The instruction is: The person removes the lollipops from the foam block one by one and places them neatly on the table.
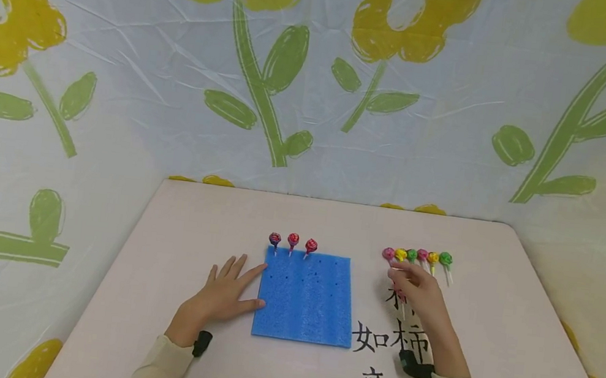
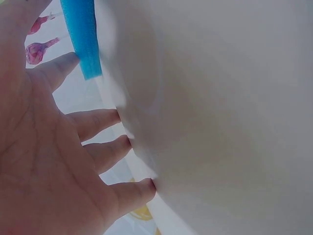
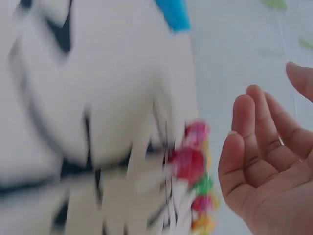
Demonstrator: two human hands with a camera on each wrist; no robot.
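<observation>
Flower-printed cloth (image 1: 151, 105) hangs behind the table (image 1: 183, 219). The left hand (image 1: 222, 296), fingers spread, touches the blue foam board (image 1: 303, 315) bearing three lollipops (image 1: 293, 238). The right hand (image 1: 426, 295) has thumb apart from loosely bent fingers; just beyond it lie more wrapped lollipops (image 1: 422, 255).

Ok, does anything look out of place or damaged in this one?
Slightly: a reddish lollipop lies out of line, closer to the person than the row of lollipops. I see nothing spilled or damaged.
</observation>
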